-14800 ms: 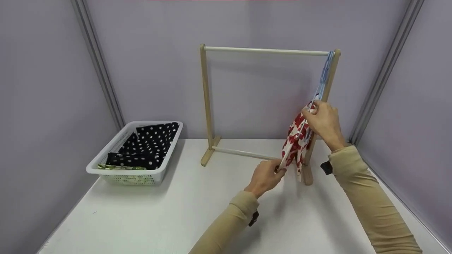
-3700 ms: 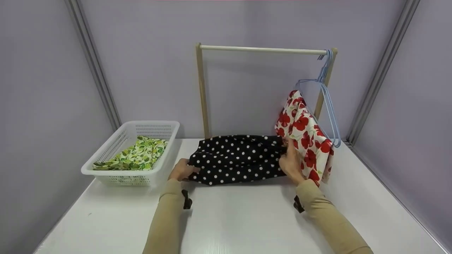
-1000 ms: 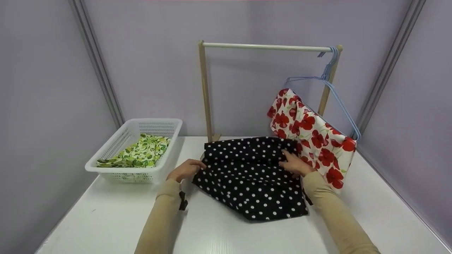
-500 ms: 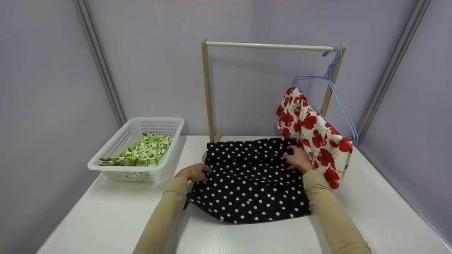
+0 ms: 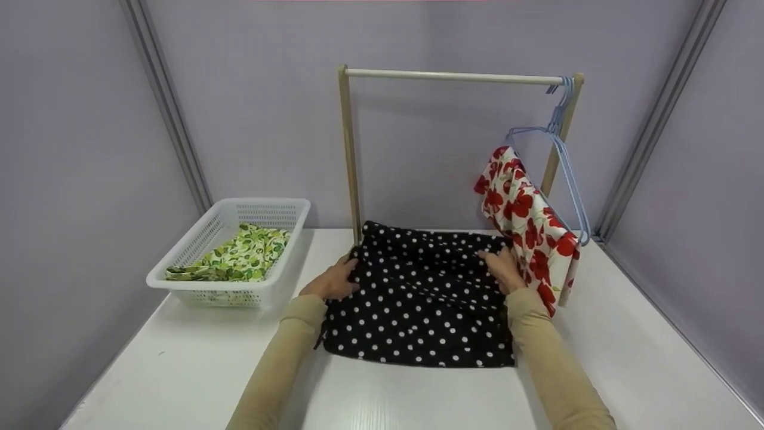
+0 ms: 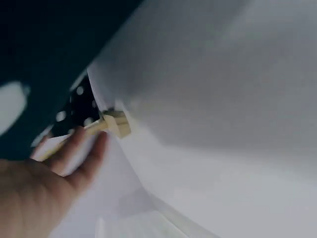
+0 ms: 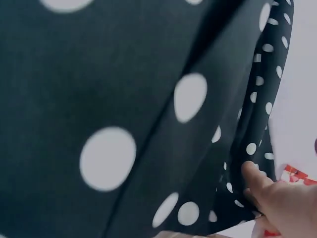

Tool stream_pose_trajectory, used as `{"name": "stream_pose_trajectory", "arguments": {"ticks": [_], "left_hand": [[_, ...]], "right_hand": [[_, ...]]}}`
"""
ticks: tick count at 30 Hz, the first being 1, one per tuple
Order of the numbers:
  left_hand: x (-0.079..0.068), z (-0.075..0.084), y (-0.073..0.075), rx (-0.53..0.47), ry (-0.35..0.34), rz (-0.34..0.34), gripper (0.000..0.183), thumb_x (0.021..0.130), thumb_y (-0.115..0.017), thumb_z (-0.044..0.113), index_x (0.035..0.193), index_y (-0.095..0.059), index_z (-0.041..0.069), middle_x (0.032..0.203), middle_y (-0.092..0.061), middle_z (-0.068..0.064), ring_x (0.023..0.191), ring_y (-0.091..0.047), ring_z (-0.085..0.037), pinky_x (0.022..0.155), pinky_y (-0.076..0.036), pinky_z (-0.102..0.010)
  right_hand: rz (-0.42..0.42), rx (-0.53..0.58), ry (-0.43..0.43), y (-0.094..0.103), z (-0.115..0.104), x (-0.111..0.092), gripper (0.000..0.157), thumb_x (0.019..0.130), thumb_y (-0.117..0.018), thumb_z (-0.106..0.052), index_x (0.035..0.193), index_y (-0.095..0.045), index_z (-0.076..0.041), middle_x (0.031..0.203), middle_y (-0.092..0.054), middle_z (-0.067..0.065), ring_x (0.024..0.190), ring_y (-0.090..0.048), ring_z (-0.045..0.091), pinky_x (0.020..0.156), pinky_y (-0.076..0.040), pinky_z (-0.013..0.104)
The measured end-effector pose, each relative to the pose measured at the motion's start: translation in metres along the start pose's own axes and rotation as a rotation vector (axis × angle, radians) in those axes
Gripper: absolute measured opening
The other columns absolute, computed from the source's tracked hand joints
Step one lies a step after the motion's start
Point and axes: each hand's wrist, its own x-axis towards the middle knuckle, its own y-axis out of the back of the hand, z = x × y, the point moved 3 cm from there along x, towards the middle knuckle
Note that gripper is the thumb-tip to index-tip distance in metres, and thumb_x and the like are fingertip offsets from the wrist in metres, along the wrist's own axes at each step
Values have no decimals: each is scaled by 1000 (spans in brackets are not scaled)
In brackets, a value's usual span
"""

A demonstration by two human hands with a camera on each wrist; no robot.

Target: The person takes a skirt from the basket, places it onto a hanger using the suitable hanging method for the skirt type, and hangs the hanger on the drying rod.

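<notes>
A black cloth with white polka dots point(image 5: 412, 322) spreads between both hands in the head view, its upper part raised and creased, its lower edge near the tabletop. The left hand point(image 5: 334, 282) holds its left edge, thumb in front; in the left wrist view that hand's fingers point(image 6: 91, 161) reach out behind the cloth. At the upper right edge the right hand point(image 5: 502, 267) pinches the fabric, its thumb pressed on the dotted side in the right wrist view. A white cloth with red flowers point(image 5: 531, 221) hangs on blue hangers point(image 5: 573, 173), just behind the right hand.
A white perforated basket point(image 5: 156, 279) on the left holds a green leaf-print cloth point(image 5: 250, 254). Behind the hands stands a wooden rack with a white top rail point(image 5: 447, 76). Grey walls enclose the white table point(image 5: 197, 370) at the back and sides.
The polka-dot cloth has come out of the basket onto the table. Over the last second both hands shifted their hold along its sides, and its upper left corner rose. The flowered cloth swung slightly.
</notes>
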Motion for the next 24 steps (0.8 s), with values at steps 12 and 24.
{"name": "stream_pose_trajectory", "arguments": {"ticks": [12,24], "left_hand": [[-12,-24,5,32,73,-87,46,95,-58,17,139,-53,4,142,-53,-18,132,-47,-38,111,-37,-53],[-18,-22,4,78,146,-84,44,94,-63,21,136,-57,10,139,-56,-15,127,-52,-34,106,-42,-52]], "right_hand": [[-32,-58,45,3,9,8,82,103,-44,-29,154,15,-2,163,11,22,151,6,38,123,-9,51],[-152,-672,273,-19,6,-9,67,97,-52,-14,151,-20,9,154,22,36,144,-12,53,112,-29,61]]}}
